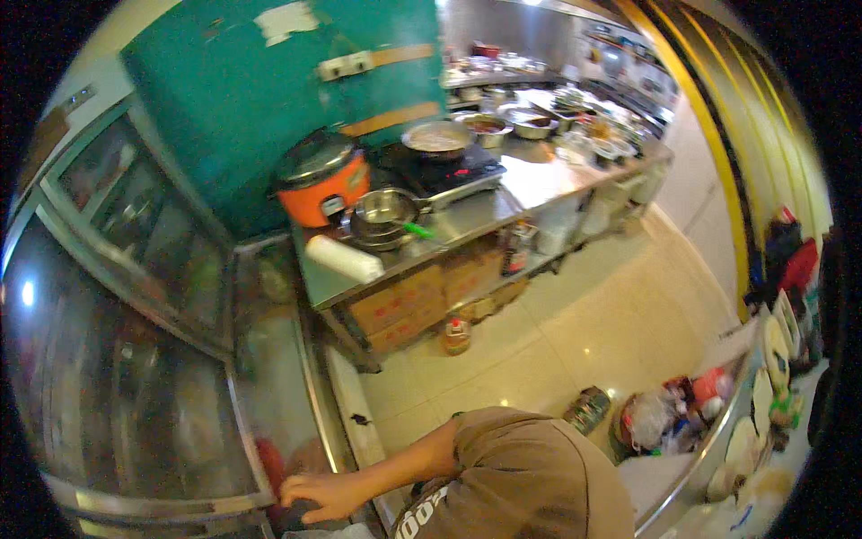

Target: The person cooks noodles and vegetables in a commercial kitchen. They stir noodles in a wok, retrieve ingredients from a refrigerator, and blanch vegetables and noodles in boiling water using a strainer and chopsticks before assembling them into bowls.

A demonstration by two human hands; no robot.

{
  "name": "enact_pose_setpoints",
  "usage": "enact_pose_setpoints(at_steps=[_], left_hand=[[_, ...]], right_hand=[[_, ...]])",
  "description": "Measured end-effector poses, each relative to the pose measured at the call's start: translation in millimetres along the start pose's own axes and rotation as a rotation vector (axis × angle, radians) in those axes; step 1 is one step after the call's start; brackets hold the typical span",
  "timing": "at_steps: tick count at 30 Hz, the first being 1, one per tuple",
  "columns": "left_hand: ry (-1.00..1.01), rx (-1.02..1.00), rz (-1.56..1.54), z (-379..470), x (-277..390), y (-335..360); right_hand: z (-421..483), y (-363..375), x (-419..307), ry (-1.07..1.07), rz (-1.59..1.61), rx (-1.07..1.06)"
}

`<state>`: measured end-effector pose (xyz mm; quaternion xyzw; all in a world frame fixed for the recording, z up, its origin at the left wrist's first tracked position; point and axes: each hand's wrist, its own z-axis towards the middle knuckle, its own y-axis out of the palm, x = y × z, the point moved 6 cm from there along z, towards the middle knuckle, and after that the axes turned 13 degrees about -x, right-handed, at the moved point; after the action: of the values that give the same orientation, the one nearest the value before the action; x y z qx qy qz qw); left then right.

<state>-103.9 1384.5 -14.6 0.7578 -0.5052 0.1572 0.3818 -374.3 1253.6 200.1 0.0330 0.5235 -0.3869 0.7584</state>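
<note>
My right hand point(326, 497) reaches out to the left at the bottom, at the end of my bare forearm and brown short sleeve. Its fingers curl down over a small dark object point(302, 515), too blurred to name; whether they grip it is unclear. Beside the fingers rises the metal frame point(249, 431) of a tall glass-fronted cabinet point(135, 377). Something red point(271, 465) shows just behind the hand, partly hidden. My left hand is out of view.
Along the green wall, a steel table point(465, 232) bears an orange rice cooker point(323, 192), steel pans point(384, 209), a white roll point(343, 259) and a lit induction cooktop point(444, 172) with a pan point(438, 138). An oil bottle point(456, 335) and a filled waste bin point(653, 421) stand on the floor.
</note>
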Motion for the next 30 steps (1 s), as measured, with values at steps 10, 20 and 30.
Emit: enact_pose_setpoints(at_steps=[10, 20, 30], left_hand=[[0.114, -0.223, 0.541, 83, -29, 317], [-0.071, -0.581, 0.447, 87, -218, 821], [-0.487, -0.957, 0.463, 150, -414, 1127]], right_hand=[[-473, -76, 43, 1.054, 0.293, 0.477], [-693, -195, -87, 0.617, 0.844, 1.333], [-910, -369, -127, 0.270, 0.856, 1.925]])
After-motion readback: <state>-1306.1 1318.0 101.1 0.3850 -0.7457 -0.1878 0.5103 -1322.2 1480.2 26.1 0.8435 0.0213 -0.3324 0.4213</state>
